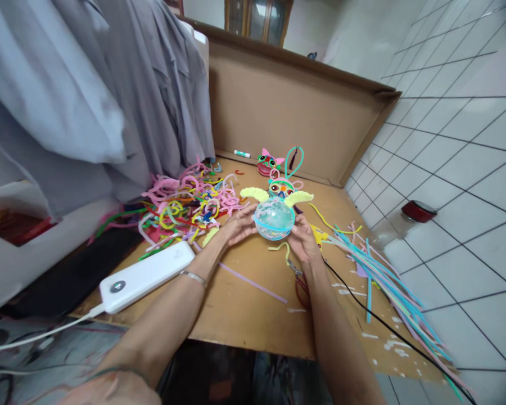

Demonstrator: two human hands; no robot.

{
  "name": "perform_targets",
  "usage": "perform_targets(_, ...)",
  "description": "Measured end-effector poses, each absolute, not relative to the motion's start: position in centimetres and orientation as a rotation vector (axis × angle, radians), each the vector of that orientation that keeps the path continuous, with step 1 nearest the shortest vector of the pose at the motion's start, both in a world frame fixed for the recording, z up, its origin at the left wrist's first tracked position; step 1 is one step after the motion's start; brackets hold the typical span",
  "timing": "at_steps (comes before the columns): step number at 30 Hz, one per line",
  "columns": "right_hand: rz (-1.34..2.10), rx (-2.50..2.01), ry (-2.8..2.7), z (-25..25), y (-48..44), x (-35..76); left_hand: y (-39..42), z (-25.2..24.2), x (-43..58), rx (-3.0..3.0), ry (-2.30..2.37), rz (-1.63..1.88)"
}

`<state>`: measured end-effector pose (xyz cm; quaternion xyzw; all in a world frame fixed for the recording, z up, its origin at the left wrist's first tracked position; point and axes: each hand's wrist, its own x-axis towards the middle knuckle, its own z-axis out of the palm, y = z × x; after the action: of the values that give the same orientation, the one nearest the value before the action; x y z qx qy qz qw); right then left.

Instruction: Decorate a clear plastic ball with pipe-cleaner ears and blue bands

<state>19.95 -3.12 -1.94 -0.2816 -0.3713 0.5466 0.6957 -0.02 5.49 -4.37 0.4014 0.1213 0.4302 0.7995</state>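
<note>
The ball (274, 218) sits between the two hands, level with the fingertips of both — neither is clearly nearer. Each grip is curled part-way, bent only as far as the ball's side allows: the left hand (238, 226) has its fingers against the ball's left flank, the right hand (303, 238) against its right. Whether the ball's underside meets the worktop (244, 320) I cannot tell. Being round, it has no long axis of its own; the line that counts runs from hand to hand, followed by the blue band (274, 228) round its middle and, above, by two pale-yellow wings (255, 194) spread sideways. The ball's shell looks like thin, glossy, see-through plastic — the wings, by contrast, are fuzzy, flat and leaf-shaped. Just behind the ball stands a figure (278, 187) with looped pink trim. Left of the ball lies a heap (185, 202) of curled, fluffy stems, mostly pink; to its right, a bundle (388, 284) of long straight ones, blue and pink. In front of it are a bent yellow stem (287, 248) and a red-handled metal tool (297, 274), partly hidden by the right wrist.
</note>
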Motion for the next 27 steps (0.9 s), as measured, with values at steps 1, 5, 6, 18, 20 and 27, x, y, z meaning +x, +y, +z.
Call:
perform_targets(1,1.216,-0.630,-0.822,-1.98,-3.08,19.94,5.52,-4.40,-0.03,0.862,0.257,0.923)
perform_targets(5,1.205,-0.632,-0.819,-2.05,-3.01,19.84,5.64,-4.52,-0.14,0.878,0.253,0.913)
perform_targets(6,1.201,-0.632,-0.817,-2.05,-3.01,19.80,5.67,-4.53,-0.17,0.886,0.256,0.911)
perform_targets(18,1.170,-0.658,-0.731,-2.52,-2.80,19.57,5.57,-4.16,-0.22,0.884,0.315,0.869)
perform_targets(20,1.156,-0.675,-0.720,-2.55,-2.73,19.53,5.61,-4.28,-0.21,0.876,0.318,0.864)
perform_targets(27,1.022,-0.733,-0.738,-2.72,-2.45,18.97,5.81,-4.71,-0.24,0.899,0.313,0.841)
